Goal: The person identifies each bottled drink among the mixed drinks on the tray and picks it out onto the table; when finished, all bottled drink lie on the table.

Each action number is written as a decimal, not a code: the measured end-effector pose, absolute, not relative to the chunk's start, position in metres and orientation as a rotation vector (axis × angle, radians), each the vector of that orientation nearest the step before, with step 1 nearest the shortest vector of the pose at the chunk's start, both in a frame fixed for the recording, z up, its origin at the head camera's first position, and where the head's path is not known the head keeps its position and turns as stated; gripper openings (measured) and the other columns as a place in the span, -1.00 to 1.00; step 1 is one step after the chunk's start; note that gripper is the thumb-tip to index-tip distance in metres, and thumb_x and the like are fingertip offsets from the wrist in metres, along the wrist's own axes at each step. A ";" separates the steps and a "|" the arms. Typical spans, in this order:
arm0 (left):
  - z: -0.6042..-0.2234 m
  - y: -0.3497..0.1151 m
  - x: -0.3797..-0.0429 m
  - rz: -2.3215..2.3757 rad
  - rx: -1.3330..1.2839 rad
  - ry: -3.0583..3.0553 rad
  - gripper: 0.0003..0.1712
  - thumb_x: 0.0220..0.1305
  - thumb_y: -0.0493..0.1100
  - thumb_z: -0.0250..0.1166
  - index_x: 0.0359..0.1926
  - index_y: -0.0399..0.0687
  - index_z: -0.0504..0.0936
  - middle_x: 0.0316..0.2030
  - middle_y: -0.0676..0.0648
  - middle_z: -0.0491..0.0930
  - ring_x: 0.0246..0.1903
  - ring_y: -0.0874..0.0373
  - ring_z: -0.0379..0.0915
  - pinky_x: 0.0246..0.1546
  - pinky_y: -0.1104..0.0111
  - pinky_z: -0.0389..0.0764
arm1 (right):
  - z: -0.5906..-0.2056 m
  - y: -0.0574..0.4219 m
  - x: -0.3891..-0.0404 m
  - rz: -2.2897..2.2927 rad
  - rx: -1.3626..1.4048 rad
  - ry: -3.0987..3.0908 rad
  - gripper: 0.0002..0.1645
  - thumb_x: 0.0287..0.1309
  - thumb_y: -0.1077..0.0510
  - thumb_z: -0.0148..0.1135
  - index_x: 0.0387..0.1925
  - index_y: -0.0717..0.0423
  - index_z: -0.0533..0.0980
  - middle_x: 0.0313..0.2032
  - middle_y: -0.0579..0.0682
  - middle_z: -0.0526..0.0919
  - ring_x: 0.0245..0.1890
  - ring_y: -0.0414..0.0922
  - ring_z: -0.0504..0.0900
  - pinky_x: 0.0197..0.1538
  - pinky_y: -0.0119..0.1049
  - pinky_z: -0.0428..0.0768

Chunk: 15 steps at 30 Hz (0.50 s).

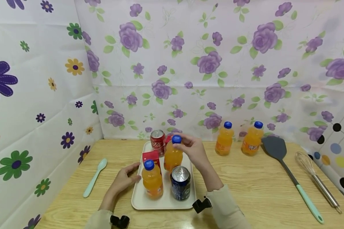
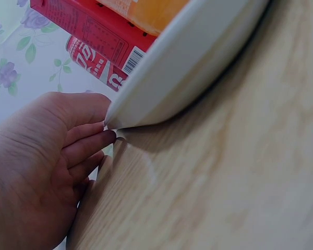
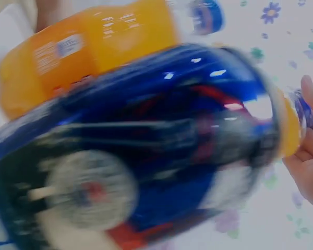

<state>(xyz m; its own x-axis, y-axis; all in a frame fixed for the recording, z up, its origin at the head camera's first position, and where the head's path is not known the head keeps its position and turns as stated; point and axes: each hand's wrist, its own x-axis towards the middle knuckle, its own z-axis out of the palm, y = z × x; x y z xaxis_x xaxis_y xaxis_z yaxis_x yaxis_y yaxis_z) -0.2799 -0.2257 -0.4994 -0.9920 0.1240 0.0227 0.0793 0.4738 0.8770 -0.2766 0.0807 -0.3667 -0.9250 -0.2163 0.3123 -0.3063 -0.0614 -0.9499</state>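
Note:
My right hand pinches an orange drink bottle by its blue cap, over the middle of a white tray. In the right wrist view, that cap sits between thumb and fingers, most of the bottle hidden behind a blurred dark blue can. Along the tray's left edge, my left hand touches the rim with extended fingers. A second orange drink bottle stands front left on the tray, the dark can front right. Behind them are red cartons and a red cola can.
Two more orange bottles stand at the back right. A grey spatula with a mint handle and a metal whisk lie at the right. Left of the tray lies a mint spoon. Flowered sheets enclose the table.

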 end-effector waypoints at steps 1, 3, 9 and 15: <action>-0.500 -0.225 -0.280 1.581 0.184 2.656 -0.29 0.17 -0.25 0.35 0.36 -0.19 0.38 0.37 -0.24 0.36 0.42 -0.17 0.19 0.47 -0.05 0.15 | -0.364 0.085 -0.276 2.206 0.584 -2.042 -0.47 0.13 0.16 0.37 0.13 0.28 0.54 0.02 0.08 0.72 -0.08 -0.30 0.70 0.06 -0.43 0.66; -0.500 -0.225 -0.280 1.581 0.187 2.655 -0.29 0.16 -0.25 0.35 0.35 -0.20 0.39 0.36 -0.24 0.37 0.42 -0.16 0.19 0.47 -0.04 0.16 | -0.357 0.093 -0.274 2.277 0.578 -1.900 -0.46 0.14 0.18 0.36 0.13 0.34 0.51 -0.02 -0.03 0.75 -0.03 -0.29 0.70 0.10 -0.42 0.64; -0.500 -0.225 -0.281 1.570 0.194 2.676 -0.29 0.16 -0.25 0.35 0.35 -0.21 0.39 0.36 -0.26 0.36 0.42 -0.19 0.18 0.47 -0.05 0.16 | -0.342 0.121 -0.275 2.291 0.523 -1.636 -0.69 0.18 0.28 0.30 -0.01 0.10 0.63 -0.16 -0.26 0.77 -0.01 -0.30 0.70 0.14 -0.47 0.61; -0.502 -0.226 -0.282 1.557 0.191 2.677 -0.29 0.18 -0.26 0.35 0.36 -0.22 0.37 0.37 -0.26 0.35 0.43 -0.18 0.17 0.48 -0.03 0.16 | -0.335 0.157 -0.273 2.235 0.418 -1.602 -0.59 0.17 0.29 0.29 0.08 0.29 0.57 -0.19 -0.24 0.78 -0.07 -0.32 0.72 0.06 -0.50 0.64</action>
